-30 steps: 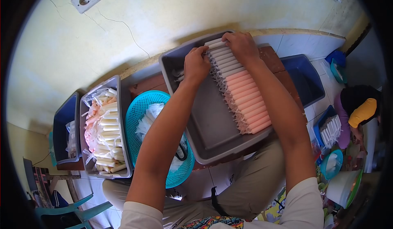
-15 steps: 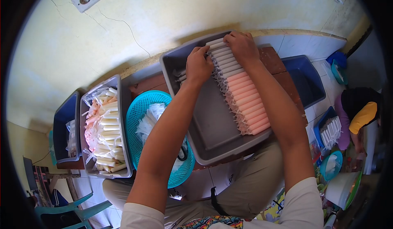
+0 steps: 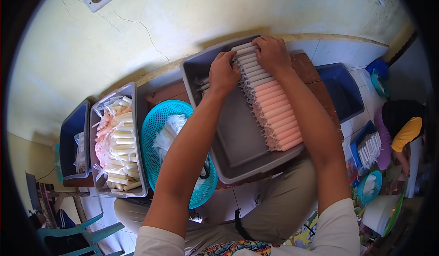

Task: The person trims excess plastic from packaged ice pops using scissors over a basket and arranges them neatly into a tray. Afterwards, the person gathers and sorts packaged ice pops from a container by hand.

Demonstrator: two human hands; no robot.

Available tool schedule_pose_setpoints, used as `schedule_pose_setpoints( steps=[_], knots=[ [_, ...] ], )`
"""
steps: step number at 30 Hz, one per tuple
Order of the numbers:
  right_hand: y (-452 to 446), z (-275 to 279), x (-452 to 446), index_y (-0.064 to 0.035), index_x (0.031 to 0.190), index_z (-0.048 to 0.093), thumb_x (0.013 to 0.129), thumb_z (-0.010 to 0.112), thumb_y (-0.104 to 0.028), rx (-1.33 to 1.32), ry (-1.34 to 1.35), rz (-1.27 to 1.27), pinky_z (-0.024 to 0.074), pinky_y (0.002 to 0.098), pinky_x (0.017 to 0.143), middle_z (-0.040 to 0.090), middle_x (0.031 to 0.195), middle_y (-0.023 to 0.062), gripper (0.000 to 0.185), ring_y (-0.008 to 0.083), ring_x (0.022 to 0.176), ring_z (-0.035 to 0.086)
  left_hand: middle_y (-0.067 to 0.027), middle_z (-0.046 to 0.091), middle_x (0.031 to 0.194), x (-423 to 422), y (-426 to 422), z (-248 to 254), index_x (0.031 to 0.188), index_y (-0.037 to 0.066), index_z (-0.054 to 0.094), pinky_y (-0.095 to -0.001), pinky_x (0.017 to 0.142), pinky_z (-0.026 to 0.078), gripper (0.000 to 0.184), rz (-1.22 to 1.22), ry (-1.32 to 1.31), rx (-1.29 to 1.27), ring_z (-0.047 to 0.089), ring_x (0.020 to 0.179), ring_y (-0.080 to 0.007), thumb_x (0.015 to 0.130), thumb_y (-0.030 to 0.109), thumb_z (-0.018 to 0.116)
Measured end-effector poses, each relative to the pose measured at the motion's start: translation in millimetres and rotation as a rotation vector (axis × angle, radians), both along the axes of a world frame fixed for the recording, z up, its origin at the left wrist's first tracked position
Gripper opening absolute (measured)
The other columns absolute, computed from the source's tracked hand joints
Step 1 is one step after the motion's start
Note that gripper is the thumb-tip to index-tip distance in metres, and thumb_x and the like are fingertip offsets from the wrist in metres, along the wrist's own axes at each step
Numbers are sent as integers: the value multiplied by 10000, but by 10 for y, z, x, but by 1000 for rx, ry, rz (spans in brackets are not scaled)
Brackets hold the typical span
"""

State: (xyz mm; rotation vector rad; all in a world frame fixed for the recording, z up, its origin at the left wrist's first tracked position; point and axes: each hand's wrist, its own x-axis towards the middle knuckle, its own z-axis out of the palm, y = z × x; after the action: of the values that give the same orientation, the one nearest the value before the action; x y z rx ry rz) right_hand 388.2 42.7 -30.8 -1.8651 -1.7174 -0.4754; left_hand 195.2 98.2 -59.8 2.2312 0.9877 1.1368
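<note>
A grey plastic tub (image 3: 228, 153) stands before me. In its right half lies a stacked row of slim plastic-wrapped ice pops, greyish-white ones (image 3: 256, 69) at the far end and pink ones (image 3: 276, 114) nearer, their knotted ends facing left. My left hand (image 3: 224, 73) is closed at the knotted end of the farthest white ice pop. At the other end of it, my right hand (image 3: 274, 57) has its fingers curled over the row. The fingertips are partly hidden. A few more wrapped pieces (image 3: 201, 83) lie by the tub's left wall, partly behind my left hand.
A turquoise basket (image 3: 151, 123) with clear plastic bags sits left of the tub. Beyond it are a grey crate (image 3: 141, 164) of pale and pink ice pops and a dark blue crate (image 3: 68, 141). At right are a blue tub (image 3: 340, 91) and another person (image 3: 402, 123).
Both hands stay at the far end of the row, with only slight finger movement. The view has shifted slightly. The other person's arm at right has moved a little.
</note>
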Motion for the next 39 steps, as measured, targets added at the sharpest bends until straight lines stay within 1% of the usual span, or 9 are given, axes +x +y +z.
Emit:
schedule_pose_setpoints(
  steps=[8,16,21,25,28,30,34,36,39],
  knots=[
    [-5,29,-20,-107,1126,769,881,659,-121,1,3,-2,484,463,1008,754,1131,102,270,295,1106,709,-179,747,1145,-15,-20,56,1243,28,742,-419,940,587,377,29,4,-18,748,999,-322,870,-3,698],
    [-30,49,-40,-111,1152,760,891,666,-137,-7,6,-1,484,461,1011,745,1161,96,279,295,1133,699,-166,746,1148,-64,-73,112,1224,57,750,-435,939,583,346,104,23,-33,743,1027,-339,893,-10,676],
    [-36,45,-54,-123,1148,758,900,670,-147,-6,14,-8,485,459,1003,741,1164,83,264,287,1135,697,-140,735,1199,-130,-102,148,1220,92,759,-465,945,575,322,214,128,19,725,1073,-370,918,39,660],
    [-25,29,-131,-129,1152,752,896,679,-147,73,7,71,478,455,998,745,1144,80,267,279,1129,697,-134,732,1208,-250,-169,204,1208,100,764,-469,959,573,337,252,186,-4,719,1095,-380,906,19,637],
    [-34,107,-332,-130,1150,749,889,690,-149,106,42,175,473,455,998,751,1118,76,268,275,1117,701,-124,736,1195,-407,-141,261,1202,133,775,-471,974,568,383,255,320,38,723,1103,-365,869,-4,645],
    [-34,104,-511,-132,1148,749,886,697,-151,93,79,238,470,456,1000,756,1099,72,268,274,1107,705,-117,750,1157,-531,-105,326,1149,134,781,-477,989,559,362,216,621,139,733,1099,-344,835,-6,666],
    [-43,-54,-775,-128,1083,755,900,670,-146,39,-32,323,485,450,993,767,1047,77,203,277,1070,722,-117,759,1096,-700,-22,330,1099,118,771,-485,1008,542,295,135,817,198,739,1100,-321,837,19,679],
    [-32,-141,-830,-126,1062,756,907,655,-137,-17,-85,339,492,441,994,771,1031,81,185,279,1056,729,-129,779,1023,-739,-33,295,1002,114,776,-489,1003,528,195,91,823,336,754,1060,-323,849,44,678],
    [-15,-185,-871,-121,1048,756,927,611,-119,-138,-182,356,506,417,993,774,1032,96,189,272,1051,738,-94,801,967,-709,-47,265,948,156,814,-504,970,503,170,80,996,271,786,972,-290,927,102,654]
  ],
)
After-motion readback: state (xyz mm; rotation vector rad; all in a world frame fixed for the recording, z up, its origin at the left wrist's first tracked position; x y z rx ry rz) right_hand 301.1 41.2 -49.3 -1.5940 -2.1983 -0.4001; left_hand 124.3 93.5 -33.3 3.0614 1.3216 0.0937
